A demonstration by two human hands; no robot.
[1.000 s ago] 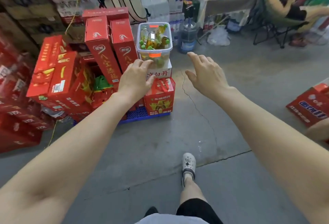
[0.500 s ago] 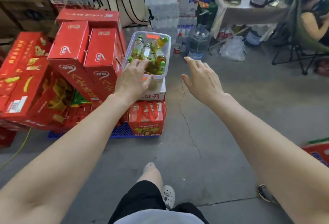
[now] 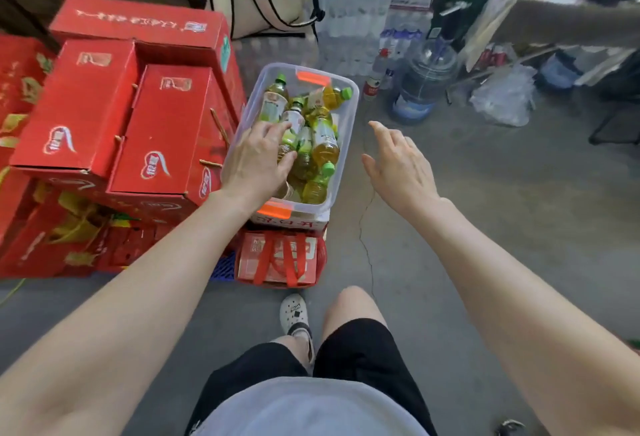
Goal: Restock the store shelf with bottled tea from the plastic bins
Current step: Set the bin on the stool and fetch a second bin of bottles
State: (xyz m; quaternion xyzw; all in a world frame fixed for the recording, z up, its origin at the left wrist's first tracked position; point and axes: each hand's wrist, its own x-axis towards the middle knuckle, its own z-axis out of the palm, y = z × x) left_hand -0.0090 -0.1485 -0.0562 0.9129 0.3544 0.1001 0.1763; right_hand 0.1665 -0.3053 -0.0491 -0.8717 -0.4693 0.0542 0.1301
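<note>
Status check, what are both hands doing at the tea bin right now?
Left hand open, fingers on the bottled tea inside the clear plastic bin. Right hand open, beside the bin, holding nothing. Nothing in the way.

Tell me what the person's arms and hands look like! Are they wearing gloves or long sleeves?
No gloves and no long sleeves. Both arms are bare all the way up as far as the picture shows. The left hand and the right hand are bare too, with no rings, watch or bracelets that I can see.
</note>
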